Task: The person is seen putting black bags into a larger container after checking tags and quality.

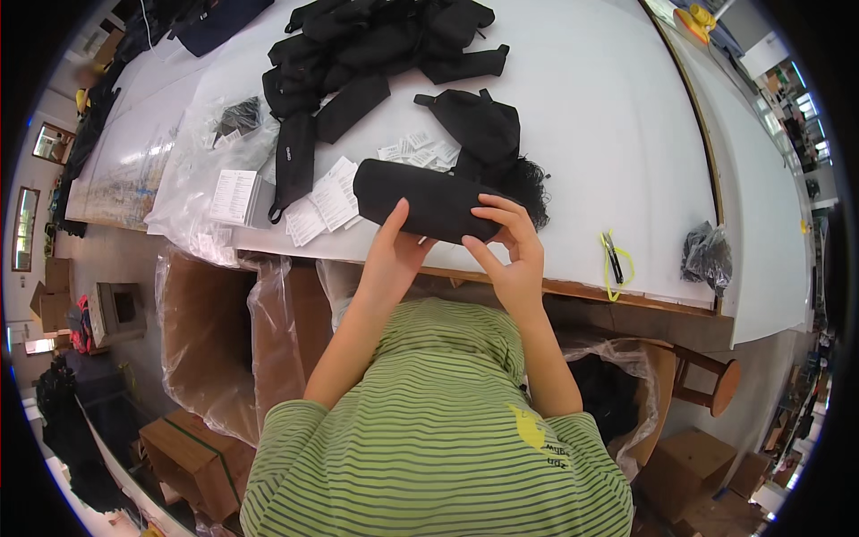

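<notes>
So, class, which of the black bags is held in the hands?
The long black bag between the left hand and the right hand; the other black bags lie beyond it on the table.

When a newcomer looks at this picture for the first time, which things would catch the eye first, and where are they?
Probably the long black pouch in the centre, held between the left hand and the right hand. Below it, the green striped shirt fills the lower middle. The eye may then go to the heap of black bags at the top and the bright yellow loop on the white table at right.
</notes>
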`<state>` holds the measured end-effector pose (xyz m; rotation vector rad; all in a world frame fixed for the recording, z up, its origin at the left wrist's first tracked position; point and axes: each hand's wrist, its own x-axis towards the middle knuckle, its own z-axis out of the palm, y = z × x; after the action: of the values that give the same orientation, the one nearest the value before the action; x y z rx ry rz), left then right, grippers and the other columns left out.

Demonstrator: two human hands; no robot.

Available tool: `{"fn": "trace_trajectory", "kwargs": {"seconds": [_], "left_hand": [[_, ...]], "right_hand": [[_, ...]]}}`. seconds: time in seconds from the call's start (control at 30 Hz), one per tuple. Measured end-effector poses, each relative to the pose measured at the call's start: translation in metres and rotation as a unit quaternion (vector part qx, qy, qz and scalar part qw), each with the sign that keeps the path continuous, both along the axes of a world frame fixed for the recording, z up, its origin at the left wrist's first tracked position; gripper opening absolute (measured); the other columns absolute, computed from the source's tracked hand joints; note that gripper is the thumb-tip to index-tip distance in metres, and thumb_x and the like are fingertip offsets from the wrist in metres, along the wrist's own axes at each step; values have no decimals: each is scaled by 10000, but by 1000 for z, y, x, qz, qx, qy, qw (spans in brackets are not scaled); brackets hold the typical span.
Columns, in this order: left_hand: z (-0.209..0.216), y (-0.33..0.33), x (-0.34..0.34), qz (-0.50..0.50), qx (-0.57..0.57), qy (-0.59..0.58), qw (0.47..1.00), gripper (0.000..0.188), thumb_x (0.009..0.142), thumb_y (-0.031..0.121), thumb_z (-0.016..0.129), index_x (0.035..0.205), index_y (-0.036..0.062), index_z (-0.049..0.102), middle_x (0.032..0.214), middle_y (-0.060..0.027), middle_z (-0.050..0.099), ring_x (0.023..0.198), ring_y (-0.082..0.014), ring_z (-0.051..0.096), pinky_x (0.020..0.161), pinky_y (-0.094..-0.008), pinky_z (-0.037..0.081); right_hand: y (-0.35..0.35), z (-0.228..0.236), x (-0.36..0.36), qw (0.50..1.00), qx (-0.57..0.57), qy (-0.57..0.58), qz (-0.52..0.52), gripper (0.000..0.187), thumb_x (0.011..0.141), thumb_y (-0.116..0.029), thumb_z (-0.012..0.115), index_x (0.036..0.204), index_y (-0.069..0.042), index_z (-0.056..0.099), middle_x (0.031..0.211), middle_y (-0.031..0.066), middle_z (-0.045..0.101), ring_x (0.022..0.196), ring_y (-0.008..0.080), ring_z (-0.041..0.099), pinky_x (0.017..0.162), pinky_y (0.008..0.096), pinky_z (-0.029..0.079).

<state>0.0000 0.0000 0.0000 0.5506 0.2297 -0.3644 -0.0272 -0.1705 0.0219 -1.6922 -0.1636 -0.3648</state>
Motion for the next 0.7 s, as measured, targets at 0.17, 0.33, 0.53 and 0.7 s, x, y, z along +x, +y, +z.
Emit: {"fn": "trace_trajectory", "kwargs": {"seconds": [0.17, 0.33, 0.53, 0.7], "left_hand": [[-7, 28, 8, 146, 389, -168, 894, 640, 852, 175, 687, 1375, 69, 333, 1341, -67, 413, 1170, -150, 453, 985, -319, 378], [-11, 37, 18, 65, 410, -267, 870, 98, 870, 49, 646, 949, -7, 665, 980, -66, 652, 948, -140, 583, 845, -279, 445], [-16, 44, 22, 89, 342, -152, 923, 213, 973, 178, 509, 1000, -6, 612, 1002, -105, 654, 674, -89, 574, 541, -227, 446], [-43, 89, 26, 112, 390, -133, 904, 200, 975, 178, 477, 991, 16, 593, 940, -92, 654, 694, -99, 577, 657, -241, 464]], "right_hand": [[-17, -7, -2, 993, 75, 90, 13, 281, 772, -8, 710, 1044, -42, 648, 1126, 42, 617, 857, 68, 570, 666, 194, 442], [-28, -12, 0, 988, 80, 135, 12, 254, 792, -39, 710, 1039, -38, 656, 1077, 22, 635, 758, 33, 522, 635, 177, 418], [-49, -3, 1, 977, 117, 153, -95, 219, 815, -33, 704, 1029, -21, 661, 765, -31, 594, 633, 21, 475, 574, 162, 365], [-101, 21, 48, 941, 128, 9, -312, 256, 859, -95, 679, 1066, 39, 608, 941, 83, 637, 775, 108, 589, 686, 234, 470]]}}
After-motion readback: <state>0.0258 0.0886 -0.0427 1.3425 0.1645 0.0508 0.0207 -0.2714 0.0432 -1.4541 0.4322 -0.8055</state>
